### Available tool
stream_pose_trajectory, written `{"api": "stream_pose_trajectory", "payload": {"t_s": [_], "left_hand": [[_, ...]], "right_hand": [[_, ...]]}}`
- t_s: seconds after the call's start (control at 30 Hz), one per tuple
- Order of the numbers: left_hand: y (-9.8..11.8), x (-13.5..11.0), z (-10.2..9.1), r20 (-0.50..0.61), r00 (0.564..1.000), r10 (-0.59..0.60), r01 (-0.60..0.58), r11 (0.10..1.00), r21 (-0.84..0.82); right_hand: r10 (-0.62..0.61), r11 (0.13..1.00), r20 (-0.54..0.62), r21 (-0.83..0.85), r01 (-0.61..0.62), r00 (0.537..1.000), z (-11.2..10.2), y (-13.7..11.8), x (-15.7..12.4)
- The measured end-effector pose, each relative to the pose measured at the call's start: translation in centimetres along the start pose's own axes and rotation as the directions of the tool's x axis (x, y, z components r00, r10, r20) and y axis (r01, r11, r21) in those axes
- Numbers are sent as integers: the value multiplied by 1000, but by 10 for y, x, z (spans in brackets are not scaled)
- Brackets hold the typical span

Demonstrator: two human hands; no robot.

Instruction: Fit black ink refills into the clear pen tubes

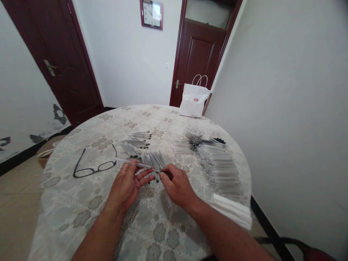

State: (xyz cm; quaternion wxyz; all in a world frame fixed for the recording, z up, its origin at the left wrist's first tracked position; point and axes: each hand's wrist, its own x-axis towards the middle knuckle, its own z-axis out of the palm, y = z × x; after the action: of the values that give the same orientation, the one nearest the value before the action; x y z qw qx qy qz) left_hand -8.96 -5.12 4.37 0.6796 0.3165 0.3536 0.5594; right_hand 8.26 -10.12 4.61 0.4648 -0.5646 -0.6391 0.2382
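My left hand [127,183] and my right hand [175,185] meet over the middle of a round table [81,203]. Between them they hold one thin clear pen [136,164], lying across from left to right. The left fingers pinch its barrel; the right fingertips grip its right end near the dark tip. Just behind my hands lies a small heap of similar pens [153,159]. Further back are two more small groups of pens [139,139].
Black-framed glasses [94,167] lie at the left. A long row of clear pen tubes [220,166] runs down the right side, with dark small parts [197,141] at its far end and a white box [232,210] near the edge. A white paper bag [193,99] stands at the back.
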Motion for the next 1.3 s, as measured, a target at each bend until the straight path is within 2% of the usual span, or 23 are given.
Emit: {"api": "stream_pose_trajectory", "payload": {"t_s": [0.07, 0.17, 0.23, 0.3, 0.4, 0.5, 0.57, 0.63, 0.7, 0.77, 0.9, 0.97, 1.03, 1.17, 1.3], "left_hand": [[0, -1, 0, -15, 1000, 11, -11, 1000, -3], [-1, 0, -2, -12, 1000, 9, -9, 1000, -5], [-2, 1, -4, -8, 1000, 1, -1, 1000, -8], [-2, 2, -5, -10, 1000, -4, 4, 1000, -14], [-2, 1, -5, -10, 1000, -7, 7, 1000, -27], [-1, 0, -3, -7, 1000, -8, 8, 999, -43], [0, -1, -3, 0, 1000, -9, 9, 999, -43], [0, -1, -3, 8, 1000, -12, 12, 999, -37], [-1, -1, -3, 17, 1000, -18, 19, 999, -29], [-2, 0, -3, 24, 999, -23, 24, 999, -25], [-3, -2, -3, 51, 998, -29, 31, 999, -24], [-4, -3, -2, 65, 997, -36, 37, 999, -16], [-4, -4, -1, 79, 996, -44, 45, 999, -3], [-6, -8, 1, 127, 991, -52, 48, 998, 39], [-8, -10, 0, 176, 982, -62, 41, 992, 123]], "right_hand": [[10, 1000, 24, -9, -10, 1000, -7, -3, -3], [-51, 997, 71, -57, 56, 996, -28, -3, -7], [-103, 984, 95, -136, 115, 990, -53, 1, -6], [-126, 953, 89, -265, 146, 988, -88, 11, 3], [-97, 851, -11, -519, 78, 995, -153, 39, 35], [-82, 698, -205, -711, -91, 975, -215, 76, 76], [-80, 615, -329, -759, -213, 941, -245, 96, 97], [-128, 571, -381, -783, -247, 916, -257, 108, 107], [-173, 577, -367, -790, -208, 914, -252, 108, 107], [-178, 627, -296, -769, -124, 938, -229, 98, 98], [-101, 801, -52, -597, 50, 994, -157, 56, 63], [-71, 873, 95, -476, 108, 993, -120, 33, 42], [-70, 922, 190, -363, 137, 979, -89, 15, 25], [-122, 968, 260, -181, 172, 958, -43, -1, 7], [-151, 968, 255, -160, 195, 955, -20, 1, 7]]}}
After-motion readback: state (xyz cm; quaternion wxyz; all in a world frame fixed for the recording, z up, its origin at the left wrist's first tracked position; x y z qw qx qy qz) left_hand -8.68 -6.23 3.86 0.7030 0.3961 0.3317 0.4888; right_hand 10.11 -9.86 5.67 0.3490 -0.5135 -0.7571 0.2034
